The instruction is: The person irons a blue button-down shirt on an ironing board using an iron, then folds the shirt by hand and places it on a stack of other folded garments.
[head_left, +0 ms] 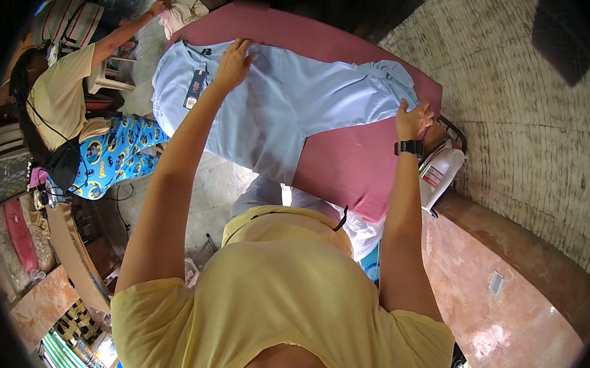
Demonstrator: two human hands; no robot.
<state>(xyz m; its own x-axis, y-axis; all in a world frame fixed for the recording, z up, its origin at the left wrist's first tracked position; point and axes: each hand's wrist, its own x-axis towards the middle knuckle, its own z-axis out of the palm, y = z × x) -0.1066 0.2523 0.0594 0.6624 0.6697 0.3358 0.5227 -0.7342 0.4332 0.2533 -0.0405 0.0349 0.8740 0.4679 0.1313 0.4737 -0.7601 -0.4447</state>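
Note:
A light blue garment [267, 90] lies spread over an ironing board with a maroon cover [351, 164]. A dark hang tag [195, 88] rests on its left part. My left hand [235, 65] lies on the cloth near the far edge, fingers stretched and thumb apart. At the garment's right end, where the fabric is bunched, my right hand [414, 120] is closed at the hem, with a black watch on the wrist. Some of the right fingertips are hidden from view.
A white iron [443, 172] stands at the board's right end. To the left, another person [61, 103] in patterned blue trousers reaches toward pale cloth [177, 12]. A white plastic stool [107, 78] is beside them. A woven-textured surface [512, 110] fills the far right.

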